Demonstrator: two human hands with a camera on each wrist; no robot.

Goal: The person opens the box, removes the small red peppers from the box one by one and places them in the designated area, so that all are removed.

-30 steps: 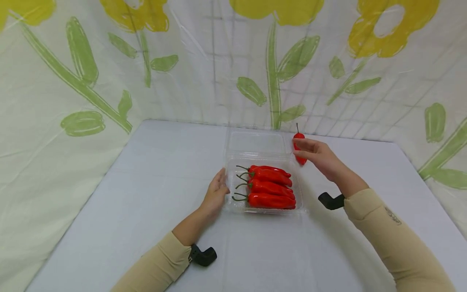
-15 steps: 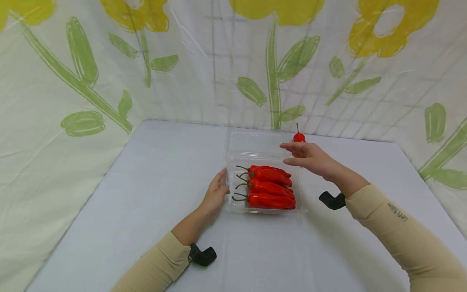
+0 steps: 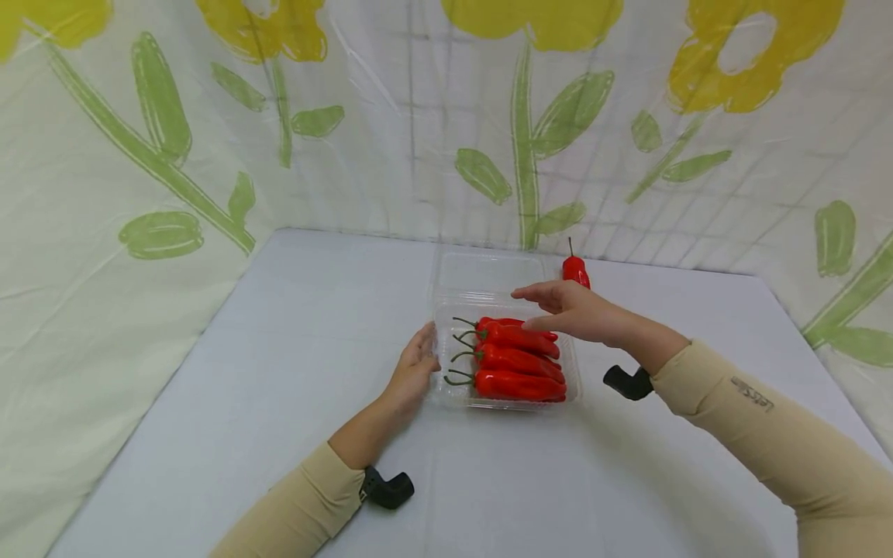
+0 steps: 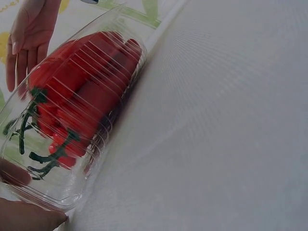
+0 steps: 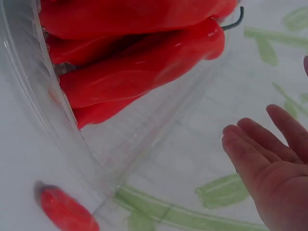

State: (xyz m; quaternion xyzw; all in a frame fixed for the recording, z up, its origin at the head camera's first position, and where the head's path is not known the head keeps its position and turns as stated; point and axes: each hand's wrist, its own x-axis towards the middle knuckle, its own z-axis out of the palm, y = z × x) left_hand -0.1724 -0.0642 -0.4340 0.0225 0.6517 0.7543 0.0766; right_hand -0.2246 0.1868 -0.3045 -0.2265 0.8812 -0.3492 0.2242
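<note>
Sheeting with flowers backs the white table under the clear container.

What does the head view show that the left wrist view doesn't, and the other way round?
Only the head view: the loose pepper lying outside the container, beyond the person's right hand, and the tan sleeves on both arms.

Only the left wrist view: the right hand's palm side, and a close side-on look through the container's ribbed side wall.

Both: the clear container with red peppers and their green stems inside, the left hand at its edge, the white tabletop and the floral backdrop.
</note>
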